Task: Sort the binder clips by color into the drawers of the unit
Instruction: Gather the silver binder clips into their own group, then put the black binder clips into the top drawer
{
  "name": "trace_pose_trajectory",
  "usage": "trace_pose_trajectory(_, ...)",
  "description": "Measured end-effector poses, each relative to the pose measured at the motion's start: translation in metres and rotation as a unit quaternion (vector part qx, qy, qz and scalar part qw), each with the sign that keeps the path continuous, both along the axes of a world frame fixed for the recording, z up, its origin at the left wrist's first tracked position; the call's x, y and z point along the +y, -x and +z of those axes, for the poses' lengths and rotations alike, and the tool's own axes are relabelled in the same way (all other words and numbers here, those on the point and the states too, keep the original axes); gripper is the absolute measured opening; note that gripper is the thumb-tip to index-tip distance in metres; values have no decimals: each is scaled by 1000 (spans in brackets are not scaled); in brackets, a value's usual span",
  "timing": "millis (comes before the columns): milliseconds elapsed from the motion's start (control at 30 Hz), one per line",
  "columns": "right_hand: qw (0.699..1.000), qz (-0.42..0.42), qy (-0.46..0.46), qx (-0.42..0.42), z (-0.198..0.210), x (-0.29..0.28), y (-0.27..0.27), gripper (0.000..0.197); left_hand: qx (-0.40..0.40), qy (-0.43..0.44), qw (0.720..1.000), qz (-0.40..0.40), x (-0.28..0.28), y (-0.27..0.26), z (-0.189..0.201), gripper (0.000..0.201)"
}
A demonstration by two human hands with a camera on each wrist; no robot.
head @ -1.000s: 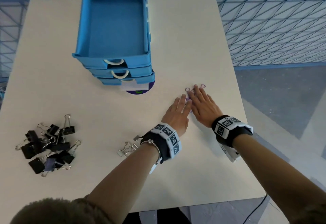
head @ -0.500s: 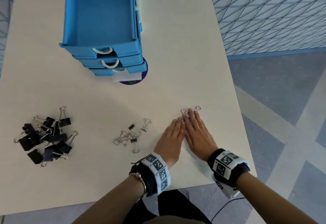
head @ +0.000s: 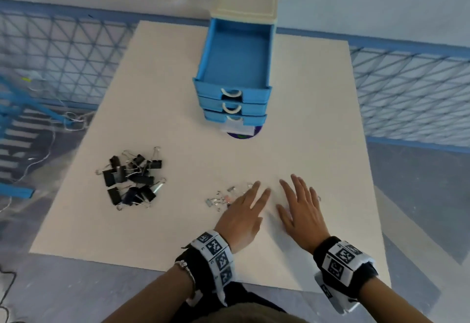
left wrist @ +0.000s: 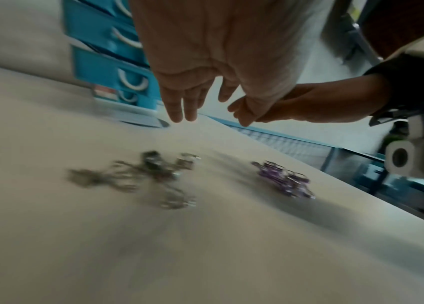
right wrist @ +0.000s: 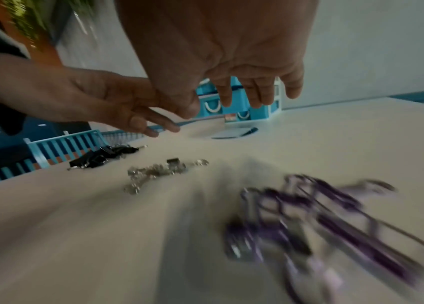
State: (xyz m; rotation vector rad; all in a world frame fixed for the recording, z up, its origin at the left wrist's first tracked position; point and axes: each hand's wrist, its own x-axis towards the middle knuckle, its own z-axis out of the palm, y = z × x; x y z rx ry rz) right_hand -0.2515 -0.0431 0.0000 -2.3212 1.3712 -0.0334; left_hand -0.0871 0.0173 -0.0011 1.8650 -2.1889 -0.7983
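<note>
The blue drawer unit [head: 232, 105] stands at the table's far middle, its top drawer [head: 236, 68] pulled out and bare inside. A pile of black binder clips [head: 129, 177] lies at the left. Small silver clips [head: 221, 198] lie just left of my left hand [head: 244, 210]. My right hand [head: 300, 208] hovers flat over the purple clips [right wrist: 322, 222], which the head view mostly hides. Both hands have straight, spread fingers and hold nothing. In the left wrist view the silver clips [left wrist: 153, 176] and purple clips [left wrist: 283, 179] lie apart on the table below my palms.
The white table [head: 178, 233] ends close behind my wrists and just right of my right hand. A purple disc with a white label [head: 241, 130] lies at the foot of the unit. Blue mesh fencing [head: 407, 93] runs behind and to both sides.
My hands, pressed side by side on the purple clips, dragged them toward the near edge. Now they have lifted off and spread apart. The head view has swung right.
</note>
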Motion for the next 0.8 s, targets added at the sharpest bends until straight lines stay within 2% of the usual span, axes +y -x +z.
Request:
trace_pose_trajectory(133, 996, 79, -11, -32, 13, -9, -48, 52, -4, 26, 994, 102, 16, -69, 10, 55)
trace_pose_trajectory(200, 993, 107, -20, -49, 17, -9, -74, 48, -13, 28, 988, 151, 26, -105, 15, 60)
trace_pose_trajectory(333, 985, 150, -64, -59, 21, 0, -119, 35, -35, 0, 967, 253, 45, -172, 20, 54)
trace_pose_trajectory(433, 978, 186, -75, -49, 18, 12, -149, 37, -46, -35, 947, 315, 57, -215, 21, 54)
trace_pose_trajectory(600, 972, 221, -83, -14, 12, 23, -215, 43, -48, -71, 934, 347, 68, -266, 10, 56)
trace_pose_trajectory(800, 973, 215, -78, 25, 5, 34, -278, 52, -53, -126, 937, 320, 70, -293, -4, 58)
